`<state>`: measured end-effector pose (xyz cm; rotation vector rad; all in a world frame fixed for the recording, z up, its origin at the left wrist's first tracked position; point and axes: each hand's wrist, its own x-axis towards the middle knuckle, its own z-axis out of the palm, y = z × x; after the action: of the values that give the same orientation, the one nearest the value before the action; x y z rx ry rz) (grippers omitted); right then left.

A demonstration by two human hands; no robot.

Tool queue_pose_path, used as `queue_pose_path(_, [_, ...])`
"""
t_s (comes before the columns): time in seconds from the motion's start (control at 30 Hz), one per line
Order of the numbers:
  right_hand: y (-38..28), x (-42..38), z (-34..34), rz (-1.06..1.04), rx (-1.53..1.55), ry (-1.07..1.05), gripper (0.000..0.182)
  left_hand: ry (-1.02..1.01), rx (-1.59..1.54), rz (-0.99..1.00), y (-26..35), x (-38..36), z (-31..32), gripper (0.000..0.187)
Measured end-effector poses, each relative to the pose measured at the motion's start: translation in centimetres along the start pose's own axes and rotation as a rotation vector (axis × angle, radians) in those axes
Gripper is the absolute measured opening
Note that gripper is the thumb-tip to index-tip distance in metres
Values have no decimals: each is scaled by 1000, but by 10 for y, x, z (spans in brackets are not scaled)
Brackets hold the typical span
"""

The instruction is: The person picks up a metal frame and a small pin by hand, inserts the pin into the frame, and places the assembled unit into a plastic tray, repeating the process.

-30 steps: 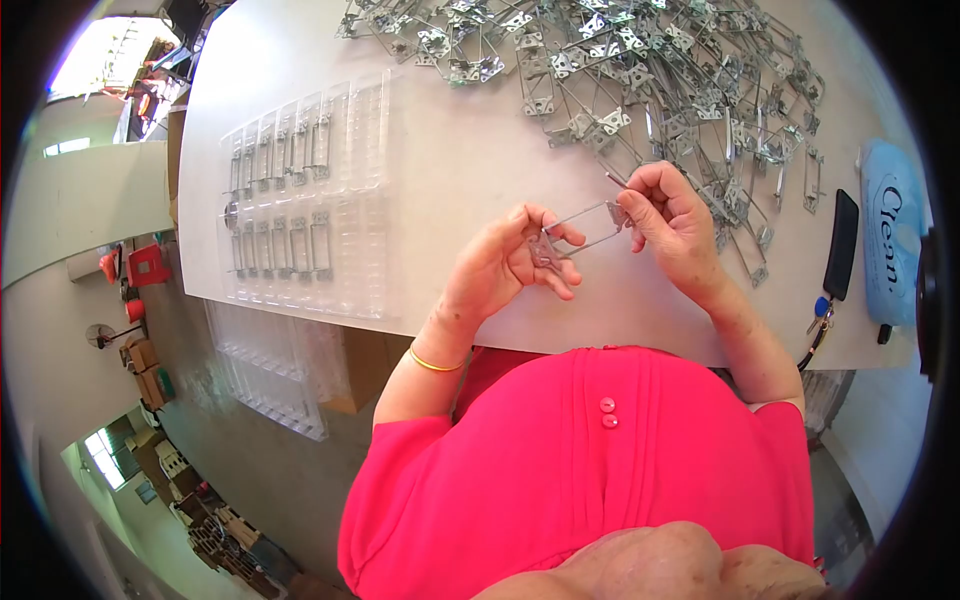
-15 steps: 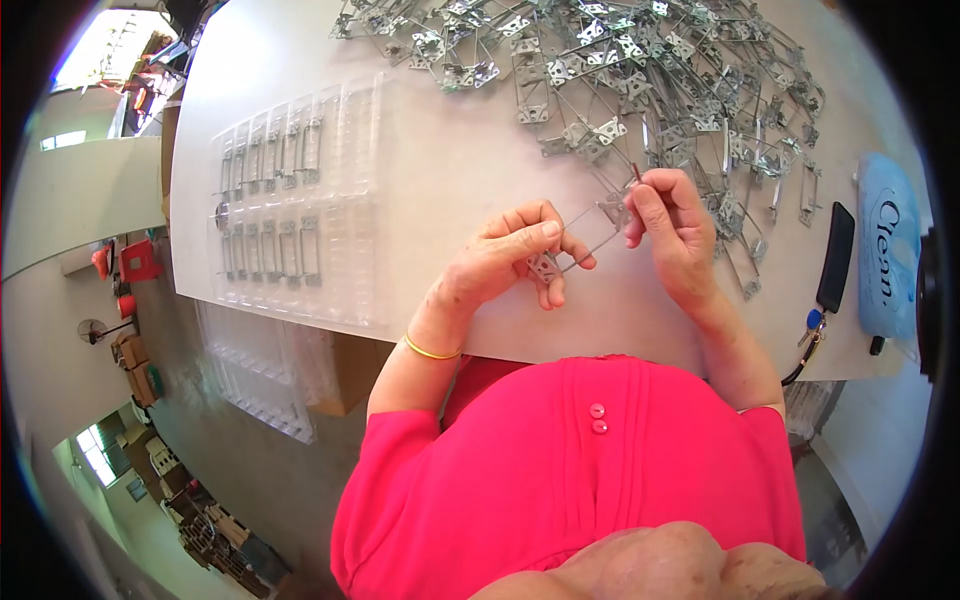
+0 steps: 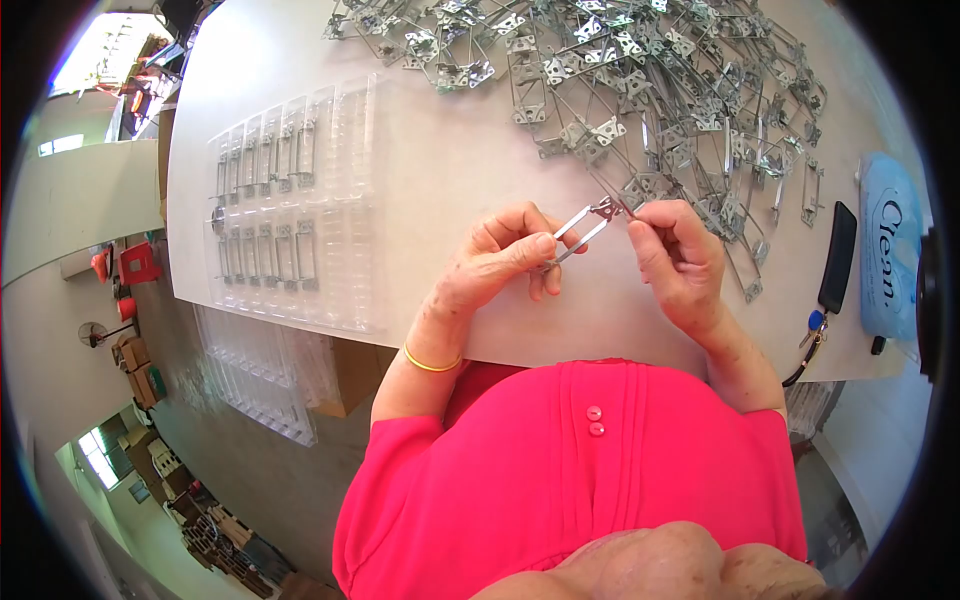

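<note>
My left hand [image 3: 495, 255] pinches one end of a wire-and-plate metal bracket [image 3: 588, 226], two parallel rods with a small punched plate at the far end. The fingers of my right hand [image 3: 685, 260] are closed on a thin dark stick [image 3: 627, 210], whose tip meets that far plate. What the stick is, I cannot tell. Just beyond both hands lies a large tangled pile of similar metal brackets [image 3: 640, 85]. On the left, a clear plastic tray [image 3: 350, 235] holds two rows of brackets standing in its slots.
At the right lie a black flat case [image 3: 837, 258], keys with a blue tag [image 3: 814, 320] and a blue bag marked Clean [image 3: 890, 250]. More clear trays [image 3: 250, 385] and a cardboard box [image 3: 355, 372] sit below the table's left front edge.
The bracket has turned in my left hand, its far plate now tilted up. My right hand has come down slightly, bringing the stick to that plate.
</note>
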<state>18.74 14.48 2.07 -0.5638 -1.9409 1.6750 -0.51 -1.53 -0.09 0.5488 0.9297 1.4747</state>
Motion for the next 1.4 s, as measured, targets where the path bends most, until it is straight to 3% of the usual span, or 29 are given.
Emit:
queue_pose_path(0.57, [4, -2, 2, 55, -15, -65, 9, 84, 286, 112, 3, -2, 3, 17])
queue_pose_path(0.77, [-11, 5, 0, 275, 180, -109, 23, 52, 372, 84, 1, -3, 1, 16])
queue_pose_path(0.83, [-10, 7, -3, 374, 297, -228, 24, 43, 352, 58, -1, -4, 1, 19])
queue_pose_path(0.93, [-8, 7, -4, 401, 315, -257, 21, 36, 370, 14, 3, -6, 2, 25])
queue_pose_path(1.13, [-13, 8, -12, 503, 241, -302, 13, -25, 548, 23, 10, -3, 5, 14])
queue_pose_path(1.23, [-16, 9, -13, 523, 189, -275, 11, -113, 717, 181, 6, -1, 2, 12])
queue_pose_path(1.33, [-7, 7, -11, 400, 186, -202, 10, -139, 728, 160, 8, -1, 5, 11])
queue_pose_path(1.4, [-8, 4, -10, 426, 217, -192, 10, -168, 691, 175, 7, 0, 4, 9])
